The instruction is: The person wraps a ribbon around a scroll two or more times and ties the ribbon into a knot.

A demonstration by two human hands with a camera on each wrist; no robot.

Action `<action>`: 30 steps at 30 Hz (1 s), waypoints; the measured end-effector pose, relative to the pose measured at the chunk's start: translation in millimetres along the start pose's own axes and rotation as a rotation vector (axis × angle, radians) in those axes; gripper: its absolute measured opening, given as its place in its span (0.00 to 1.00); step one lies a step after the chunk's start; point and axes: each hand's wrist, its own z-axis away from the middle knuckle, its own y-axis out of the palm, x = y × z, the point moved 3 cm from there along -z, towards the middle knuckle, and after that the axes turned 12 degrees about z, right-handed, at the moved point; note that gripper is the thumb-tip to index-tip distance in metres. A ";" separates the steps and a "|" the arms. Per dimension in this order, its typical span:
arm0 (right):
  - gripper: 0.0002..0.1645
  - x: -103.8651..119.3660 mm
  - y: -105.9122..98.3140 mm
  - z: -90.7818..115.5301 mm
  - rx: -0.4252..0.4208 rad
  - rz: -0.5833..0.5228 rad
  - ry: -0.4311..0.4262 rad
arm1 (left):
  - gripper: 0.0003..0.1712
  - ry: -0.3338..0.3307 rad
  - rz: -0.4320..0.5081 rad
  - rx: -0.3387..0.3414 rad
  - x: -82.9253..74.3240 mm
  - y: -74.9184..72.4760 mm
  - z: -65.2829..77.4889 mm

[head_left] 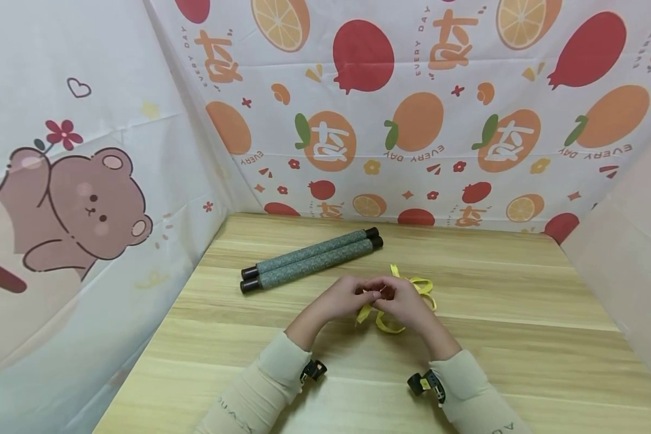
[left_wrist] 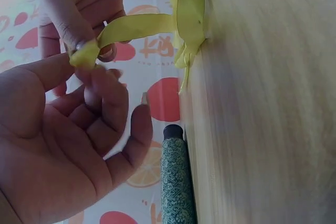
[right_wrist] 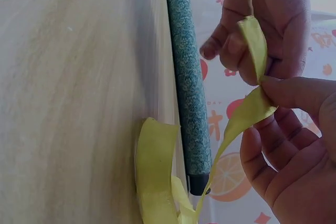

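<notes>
A yellow ribbon (head_left: 389,325) lies in loose loops on the table, one stretch of it rising to both hands. My left hand (head_left: 340,298) pinches it near its end between thumb and fingertips, as the left wrist view shows. Close against it, my right hand (head_left: 404,301) grips the ribbon too, with the right thumb (right_wrist: 296,92) pressed on it. In the right wrist view a short free end of the ribbon (right_wrist: 255,43) sticks up past the fingers, in front of the left hand (right_wrist: 283,19).
Two rods (head_left: 314,260) covered in green patterned cloth, with dark end caps, lie side by side behind the hands. They rest on a wood-grain table (head_left: 521,337). Printed fabric hangs at the back (head_left: 358,199) and on the left (head_left: 184,150).
</notes>
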 end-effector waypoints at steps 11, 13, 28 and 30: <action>0.18 -0.2 2.1 0.0 -0.009 0.020 0.016 | 0.27 -0.096 -0.035 -0.041 4.0 -0.8 4.0; 0.20 -1.3 2.9 0.1 -0.001 0.004 0.037 | 0.26 -0.087 -0.033 -0.065 4.5 -1.6 4.8; 0.42 0.7 22.7 -0.8 0.089 -0.136 0.146 | 0.21 -0.011 0.569 -0.418 2.0 -18.3 5.6; 0.40 1.9 25.6 -1.2 0.097 -0.150 0.165 | 0.20 0.009 0.691 -0.462 2.4 -21.1 5.6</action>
